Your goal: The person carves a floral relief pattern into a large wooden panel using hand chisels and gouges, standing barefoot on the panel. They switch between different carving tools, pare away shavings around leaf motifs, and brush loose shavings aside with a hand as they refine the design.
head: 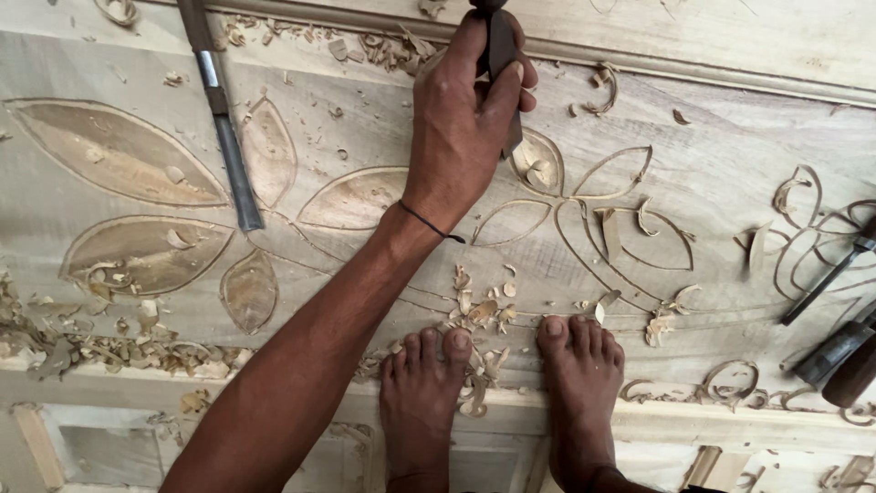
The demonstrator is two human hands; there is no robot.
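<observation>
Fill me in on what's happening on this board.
A person stands barefoot on a wooden panel carved with leaf outlines. One hand, seemingly the left, grips a dark-handled chisel set into a small leaf cut. Another chisel lies on the panel to the left; wood shavings lie scattered by the feet.

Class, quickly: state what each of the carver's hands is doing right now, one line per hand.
Left hand: closed in a grip around a dark-handled chisel, its tip at a carved leaf on the wooden panel.
Right hand: not in view.
</observation>
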